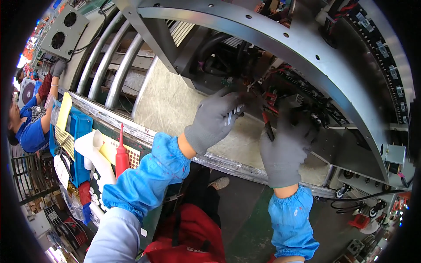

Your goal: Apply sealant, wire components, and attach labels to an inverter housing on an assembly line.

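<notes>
Both my hands wear grey gloves and reach into the open underside of a curved metal machine housing (245,18). My left hand (212,120) is closed with its fingers curled in near the wiring. Short thin white strips (230,117) show at its fingers, but what the fingertips pinch is hidden. To its right, my right hand (285,151) closes around a tool with a red-and-black handle (266,119). That hand's fingers are smeared by motion, and the tool's head is lost among the dark wires (252,83). Green circuit boards (302,85) line the housing's inner wall beyond it.
Metal rollers (125,70) run along the conveyor at left. A red pointed-tip bottle (122,153), a blue bin (81,149) and a white curled sheet (90,147) lie beside my left arm. At far left, a person in blue (33,125) reaches toward a two-fan box (66,33).
</notes>
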The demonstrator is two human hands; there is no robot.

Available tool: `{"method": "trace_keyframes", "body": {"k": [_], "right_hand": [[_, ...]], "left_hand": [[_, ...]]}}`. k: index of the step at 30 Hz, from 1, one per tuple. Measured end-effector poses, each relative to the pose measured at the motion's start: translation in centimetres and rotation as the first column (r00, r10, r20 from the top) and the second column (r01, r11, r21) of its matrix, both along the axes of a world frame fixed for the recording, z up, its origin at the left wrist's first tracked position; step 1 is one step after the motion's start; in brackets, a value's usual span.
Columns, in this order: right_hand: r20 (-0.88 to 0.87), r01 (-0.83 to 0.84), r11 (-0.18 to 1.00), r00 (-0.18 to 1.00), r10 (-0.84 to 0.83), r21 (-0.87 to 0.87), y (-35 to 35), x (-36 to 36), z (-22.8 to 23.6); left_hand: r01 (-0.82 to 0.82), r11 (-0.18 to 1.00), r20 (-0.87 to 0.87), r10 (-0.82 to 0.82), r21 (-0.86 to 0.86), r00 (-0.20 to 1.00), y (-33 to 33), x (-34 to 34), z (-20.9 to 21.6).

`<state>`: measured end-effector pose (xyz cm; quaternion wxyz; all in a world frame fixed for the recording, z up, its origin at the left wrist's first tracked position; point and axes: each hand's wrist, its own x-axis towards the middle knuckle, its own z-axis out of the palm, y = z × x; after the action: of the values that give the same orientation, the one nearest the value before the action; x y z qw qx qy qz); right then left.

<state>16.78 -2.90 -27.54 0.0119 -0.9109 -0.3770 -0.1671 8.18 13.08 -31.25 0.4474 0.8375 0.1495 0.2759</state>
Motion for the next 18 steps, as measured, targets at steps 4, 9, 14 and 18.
{"method": "trace_keyframes", "body": {"k": [4,9,14,18], "right_hand": [[-0.095,0.026,1.000,0.995,-0.027,-0.006,0.7,-0.1,-0.9],[-0.032,-0.064,0.987,0.997,0.070,0.148,0.8,0.3,-2.1],[-0.382,-0.023,0.991,0.921,0.073,0.133,0.3,-1.2,-2.1],[-0.623,0.014,0.940,0.752,0.215,0.342,-3.7,-4.7,-1.6]], "left_hand": [[-0.004,0.996,-0.007,0.004,0.086,1.000,-0.2,-0.2,0.1],[0.020,1.000,0.032,-0.021,0.007,0.999,-0.2,-0.6,-0.7],[-0.058,0.998,0.030,0.059,-0.031,0.998,-1.0,-4.1,0.8],[-0.174,0.965,0.093,0.158,0.194,0.983,-1.1,-11.2,8.1]]}}
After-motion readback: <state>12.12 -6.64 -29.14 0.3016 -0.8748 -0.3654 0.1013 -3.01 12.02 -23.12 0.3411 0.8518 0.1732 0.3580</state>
